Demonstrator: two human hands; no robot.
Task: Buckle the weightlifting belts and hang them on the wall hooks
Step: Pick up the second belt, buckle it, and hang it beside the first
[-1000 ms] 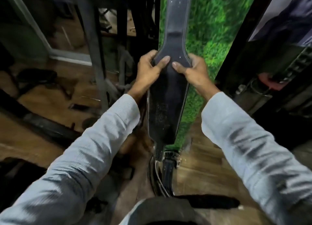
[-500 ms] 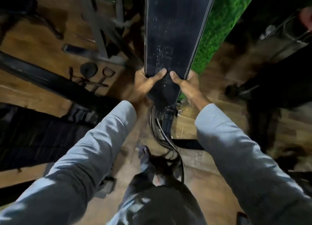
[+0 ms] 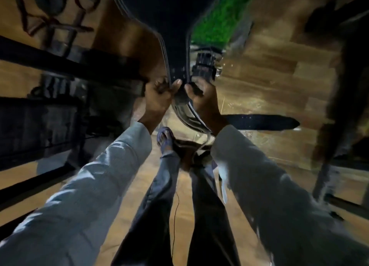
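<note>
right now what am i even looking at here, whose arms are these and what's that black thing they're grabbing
No machine here: a person wears a camera on their head, so the single view looks down past their own arms to their legs and the wooden floor. The left hand and right hand both grip the narrow lower end of a black weightlifting belt, which runs up and out of the top of the picture, so what it hangs from is out of sight. Beside it is a blurred dark piece with metal, possibly a buckle. Another black belt lies flat on the floor to the right. Dark gym frames stand at the left, too blurred to name.
</note>
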